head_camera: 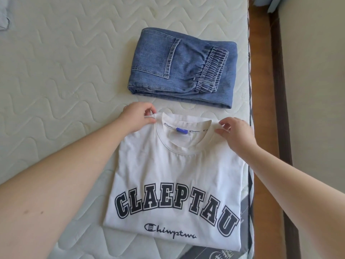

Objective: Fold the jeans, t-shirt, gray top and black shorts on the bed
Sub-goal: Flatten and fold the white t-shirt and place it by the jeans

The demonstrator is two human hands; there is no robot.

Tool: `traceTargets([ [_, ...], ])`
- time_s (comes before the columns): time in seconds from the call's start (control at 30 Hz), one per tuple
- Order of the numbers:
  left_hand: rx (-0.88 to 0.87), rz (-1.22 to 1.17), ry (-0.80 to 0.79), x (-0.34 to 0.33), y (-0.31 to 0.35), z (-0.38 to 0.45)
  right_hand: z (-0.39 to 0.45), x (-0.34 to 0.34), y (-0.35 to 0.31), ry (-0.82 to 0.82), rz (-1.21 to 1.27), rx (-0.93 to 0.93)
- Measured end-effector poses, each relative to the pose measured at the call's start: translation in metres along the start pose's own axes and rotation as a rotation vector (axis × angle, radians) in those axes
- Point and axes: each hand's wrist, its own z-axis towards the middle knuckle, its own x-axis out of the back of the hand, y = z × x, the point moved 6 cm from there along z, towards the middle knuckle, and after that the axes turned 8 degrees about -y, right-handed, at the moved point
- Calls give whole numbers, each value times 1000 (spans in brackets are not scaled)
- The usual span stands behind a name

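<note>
While the white t-shirt (173, 176) is lying folded on the bed (61, 75), I am watching both hands working at its collar. My left hand (137, 118) is pinching the left shoulder corner. My right hand (234, 132) is pinching the right one. Just past the shirt, the folded jeans (183, 67) are sitting near the bed's right edge.

A wooden bed frame (261, 90) is running along the mattress's right edge. Beige floor (313, 90) is showing just past it.
</note>
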Motion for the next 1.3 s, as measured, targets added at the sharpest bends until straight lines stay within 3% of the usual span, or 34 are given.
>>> traceTargets([
  [0.1, -41, -6, 4, 6, 1, 2, 6, 8, -5, 46, 102, 37],
  [0.2, -6, 120, 68, 2, 3, 0, 9, 4, -6, 31, 10, 47],
  [0.3, 1, 271, 210, -9, 12, -16, -2, 2, -5, 116, -111, 33],
  [0.4, -92, 235, 366, -18, 26, -50, -34, -3, -16, 257, -121, 111],
  [0.47, -171, 248, 421, -35, 34, -75, -56, -22, -26, 219, -131, 168],
  [0.53, -188, 309, 412, -66, 41, -99, -75, -52, -36, 127, -189, 190],
  [0.7, -16, 404, 229, -134, 34, -126, -89, -112, -32, 15, -336, 177],
  [0.83, 68, 464, 99, -143, 24, -116, -82, -117, -19, 9, -390, 159],
  [0.93, 22, 469, 49, -139, 24, -123, -90, -114, -10, -1, -363, 70],
  [1.3, -132, 425, 205, -182, 18, -220, -201, -188, -46, -39, -351, 243],
])
